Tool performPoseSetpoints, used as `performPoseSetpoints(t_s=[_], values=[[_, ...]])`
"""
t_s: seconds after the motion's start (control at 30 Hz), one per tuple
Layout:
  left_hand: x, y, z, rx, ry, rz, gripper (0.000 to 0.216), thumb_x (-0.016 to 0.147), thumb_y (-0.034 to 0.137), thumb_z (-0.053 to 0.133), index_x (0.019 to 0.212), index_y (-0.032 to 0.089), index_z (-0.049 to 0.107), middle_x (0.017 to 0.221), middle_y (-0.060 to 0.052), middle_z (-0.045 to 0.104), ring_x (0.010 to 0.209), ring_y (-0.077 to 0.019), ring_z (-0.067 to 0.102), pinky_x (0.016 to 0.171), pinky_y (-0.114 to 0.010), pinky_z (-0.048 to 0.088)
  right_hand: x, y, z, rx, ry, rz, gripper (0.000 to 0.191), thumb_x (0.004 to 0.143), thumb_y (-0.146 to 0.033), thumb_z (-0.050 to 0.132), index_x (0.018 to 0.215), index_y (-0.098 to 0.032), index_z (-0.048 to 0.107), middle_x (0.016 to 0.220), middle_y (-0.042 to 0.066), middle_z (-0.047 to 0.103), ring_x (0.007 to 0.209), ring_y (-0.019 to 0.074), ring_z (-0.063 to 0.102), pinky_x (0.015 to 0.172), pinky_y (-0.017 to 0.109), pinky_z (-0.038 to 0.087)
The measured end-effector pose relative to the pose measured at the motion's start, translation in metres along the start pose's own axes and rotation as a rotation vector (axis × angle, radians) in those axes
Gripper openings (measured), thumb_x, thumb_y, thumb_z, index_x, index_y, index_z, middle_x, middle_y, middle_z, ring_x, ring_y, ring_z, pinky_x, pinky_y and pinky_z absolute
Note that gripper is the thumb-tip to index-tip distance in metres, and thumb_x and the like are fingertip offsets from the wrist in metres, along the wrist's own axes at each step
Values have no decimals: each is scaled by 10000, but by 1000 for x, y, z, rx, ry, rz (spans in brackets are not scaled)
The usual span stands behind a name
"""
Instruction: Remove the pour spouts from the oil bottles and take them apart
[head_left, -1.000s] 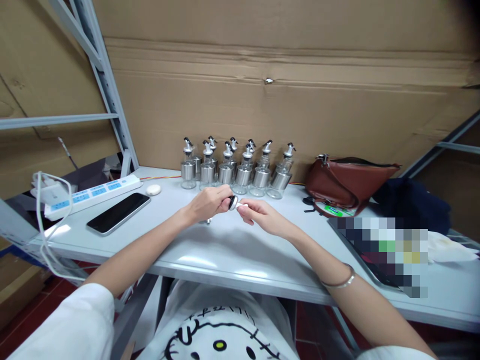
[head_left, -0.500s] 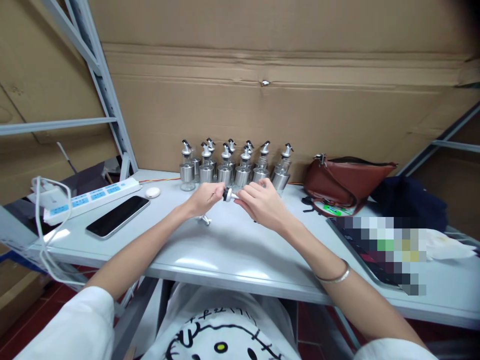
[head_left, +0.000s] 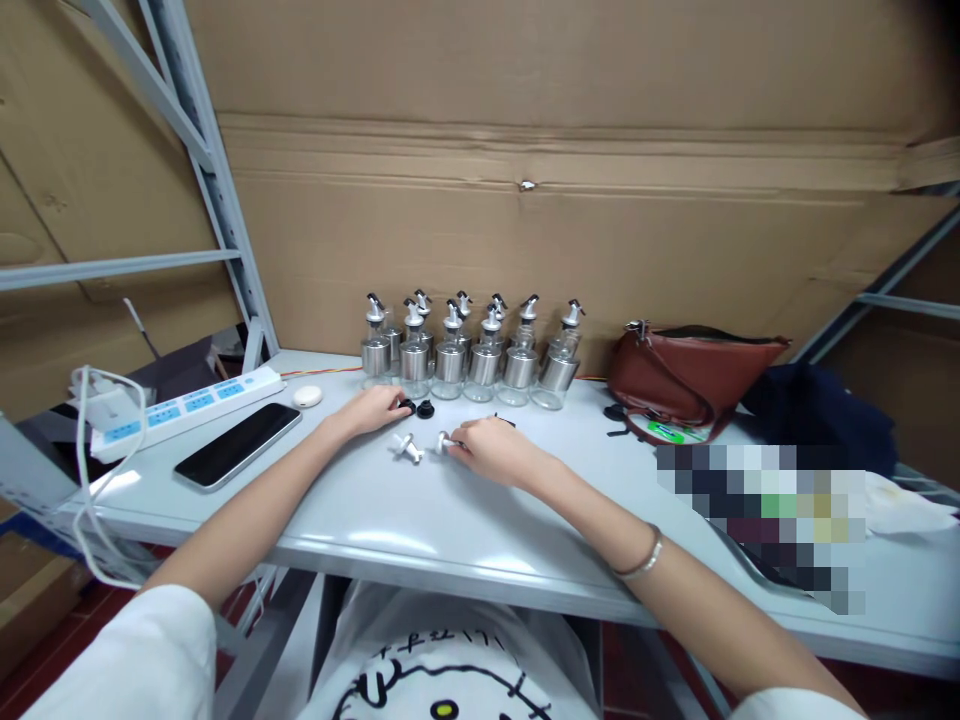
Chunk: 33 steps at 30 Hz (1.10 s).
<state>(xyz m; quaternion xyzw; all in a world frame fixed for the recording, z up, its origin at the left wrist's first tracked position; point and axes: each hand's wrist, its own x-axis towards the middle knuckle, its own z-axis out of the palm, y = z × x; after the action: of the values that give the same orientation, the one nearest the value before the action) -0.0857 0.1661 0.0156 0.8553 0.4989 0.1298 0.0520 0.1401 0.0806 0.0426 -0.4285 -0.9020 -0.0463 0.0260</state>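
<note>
My left hand point(head_left: 369, 409) rests low over the table, fingers closed at a small black stopper point(head_left: 407, 406). A second black stopper point(head_left: 425, 409) stands just right of it. My right hand point(head_left: 491, 448) is closed around a silver pour spout point(head_left: 443, 443), whose wider end sticks out to the left near the tabletop. Between the hands and nearer to me lie loose silver spout pieces point(head_left: 407, 449). A thin dark piece point(head_left: 505, 420) shows behind my right hand, partly hidden. Glass bottles point(head_left: 448, 365) with steel sleeves and silver-and-black spouts stand in rows beyond.
At left are a phone point(head_left: 238, 446), a round white disc point(head_left: 307, 396) and a power strip point(head_left: 191, 408) with a white cable. A brown bag point(head_left: 694, 380) sits back right, with a blurred-out item point(head_left: 765, 510) in front. Cardboard point(head_left: 525, 240) walls off the back.
Both hands have come down to the table and moved apart. The spout and black stopper they held together are now separate, the spout in my right hand.
</note>
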Motion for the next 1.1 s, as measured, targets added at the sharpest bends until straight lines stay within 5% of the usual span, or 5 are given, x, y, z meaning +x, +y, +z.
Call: performPoseSetpoints(t_s=[0.13,0.27,0.6,0.93,1.1], values=[[-1,3,2,20,2,29,336,864,349,380,1061,152,566,1025,-106,628,906,-222,579,751,-285,407,4,-11,4,-77,5,59,309,908,-328,418,918,-136,660,877,134,690,789,235,643,678,294,375],[-8,7,-7,-4,20,7,349,870,354,365,1114,162,525,963,-87,631,865,-218,579,750,-295,408,9,-15,8,82,41,80,329,901,-362,422,881,-135,660,871,135,684,761,218,630,628,273,353],[-27,41,-15,-107,-127,98,382,880,503,310,840,194,531,696,-15,597,635,-173,527,584,-260,336,3,-16,12,628,87,-37,219,854,-214,458,862,-145,666,735,28,648,629,115,511,609,221,354],[-28,45,-15,-83,-138,179,368,863,470,365,752,184,569,622,0,562,559,-141,478,534,-239,287,-4,-20,6,728,14,-169,239,845,-224,503,1006,-154,665,891,54,675,713,123,564,673,238,431],[-27,45,-14,-119,-154,190,319,841,389,394,715,170,589,621,-2,577,543,-130,467,526,-234,285,-2,-6,-1,724,424,-2,202,828,-220,511,982,-175,633,962,72,656,901,175,582,790,302,444]])
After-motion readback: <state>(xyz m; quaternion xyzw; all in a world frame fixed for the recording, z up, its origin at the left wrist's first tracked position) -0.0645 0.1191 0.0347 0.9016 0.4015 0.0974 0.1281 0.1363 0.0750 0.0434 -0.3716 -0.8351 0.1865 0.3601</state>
